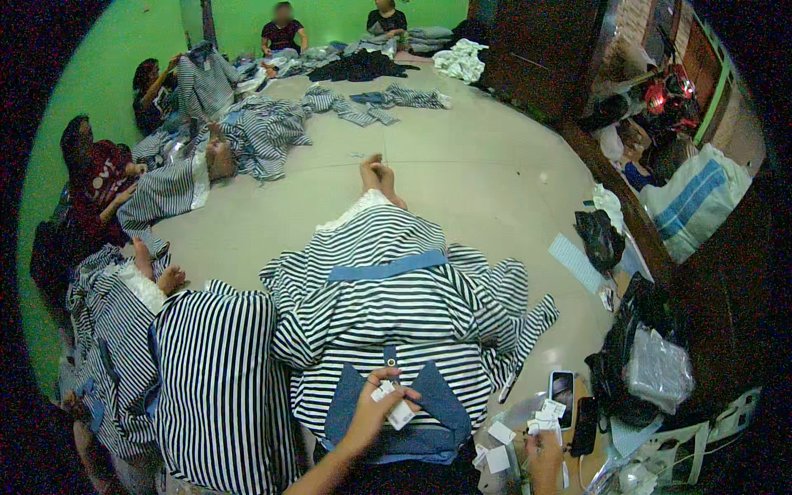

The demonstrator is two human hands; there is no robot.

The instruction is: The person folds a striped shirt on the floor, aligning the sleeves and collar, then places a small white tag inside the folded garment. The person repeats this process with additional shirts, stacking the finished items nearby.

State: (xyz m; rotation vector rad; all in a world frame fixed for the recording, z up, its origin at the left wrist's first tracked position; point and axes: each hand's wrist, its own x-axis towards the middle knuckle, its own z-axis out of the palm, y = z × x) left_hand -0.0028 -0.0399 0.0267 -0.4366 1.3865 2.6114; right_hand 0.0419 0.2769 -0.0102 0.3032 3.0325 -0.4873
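Observation:
A black-and-white striped garment [388,318] with a blue denim collar [441,396] lies spread over my lap and legs. Above its collar my left hand [373,410] pinches a small white tag [399,415], near a round button or eyelet on the denim tab. At the lower right, my right hand [543,455] is closed on several white tags [546,415]. Loose white tags [498,459] lie beside it, on the left. A phone [562,394] rests just beyond that hand.
A folded striped bundle [216,379] stands at my left. Co-workers sit along the green wall with piles of striped garments [256,132]. On the right are black plastic bags [643,338], a clear packet [660,369] and a white-and-blue sack [697,202].

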